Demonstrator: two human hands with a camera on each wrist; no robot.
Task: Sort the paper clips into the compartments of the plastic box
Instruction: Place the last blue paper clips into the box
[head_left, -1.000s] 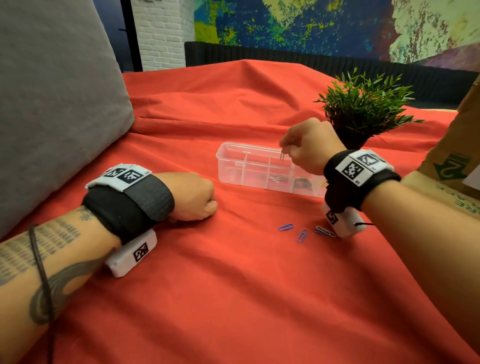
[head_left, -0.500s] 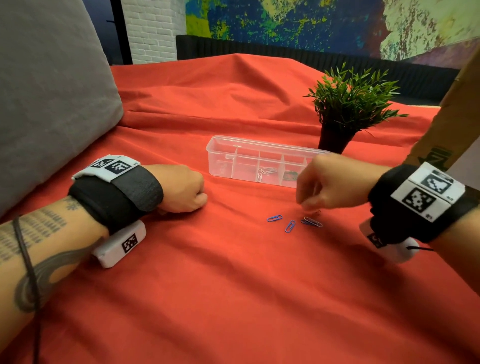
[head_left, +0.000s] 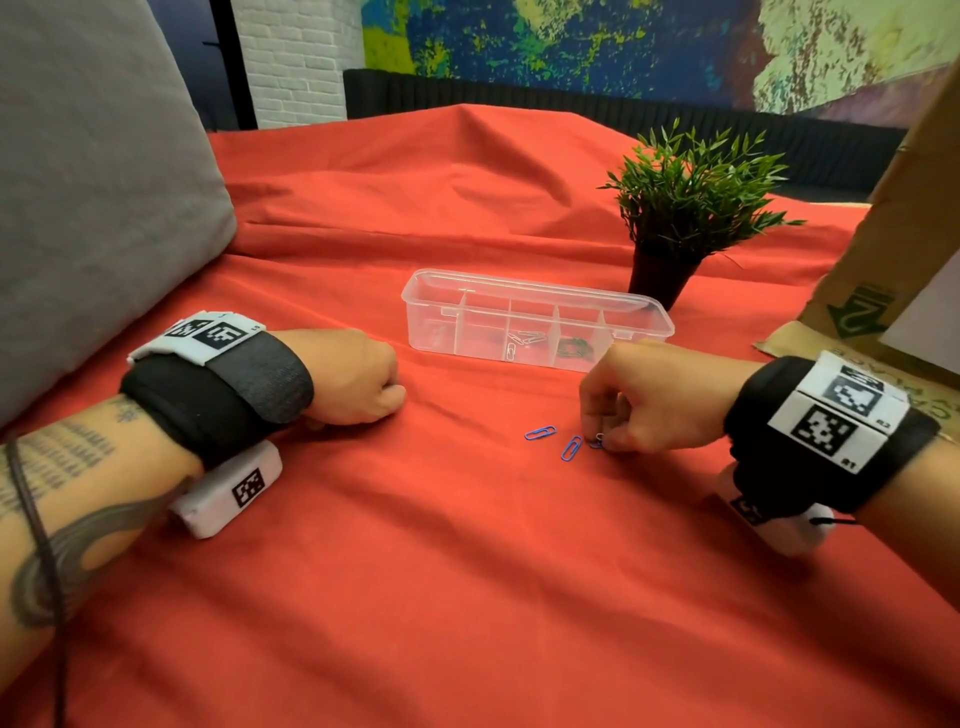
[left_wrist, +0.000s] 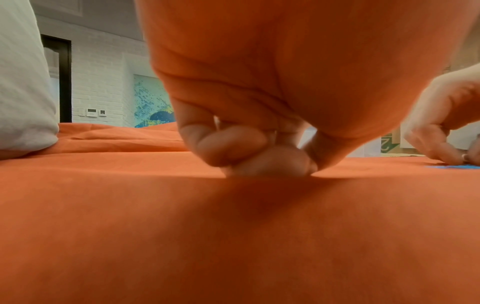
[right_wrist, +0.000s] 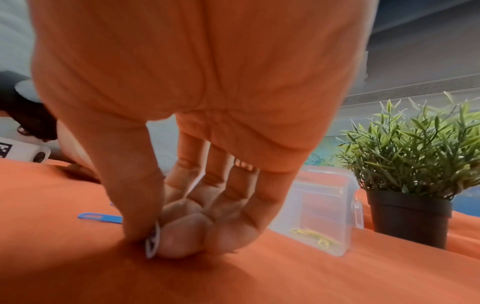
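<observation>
A clear plastic box (head_left: 431, 332) with several compartments lies on the red cloth; silver clips (head_left: 519, 343) sit in a middle compartment and dark ones (head_left: 574, 348) in the one to its right. Yellow clips (right_wrist: 311, 236) show in an end compartment. Two blue paper clips (head_left: 540, 432) (head_left: 571, 448) lie loose on the cloth in front of the box. Just right of them my right hand (head_left: 602, 441) reaches down and pinches a paper clip (right_wrist: 153, 242) between thumb and forefinger, at the cloth. My left hand (head_left: 363, 384) rests on the cloth as an empty fist.
A small potted plant (head_left: 675, 223) stands behind the box's right end. A grey cushion (head_left: 93, 182) fills the left side, and a cardboard box (head_left: 883, 260) stands at the right edge. The red cloth (head_left: 467, 571) spreads towards me.
My right hand has come down from over the box to the loose clips on the cloth and now pinches one. The left hand has stayed in place.
</observation>
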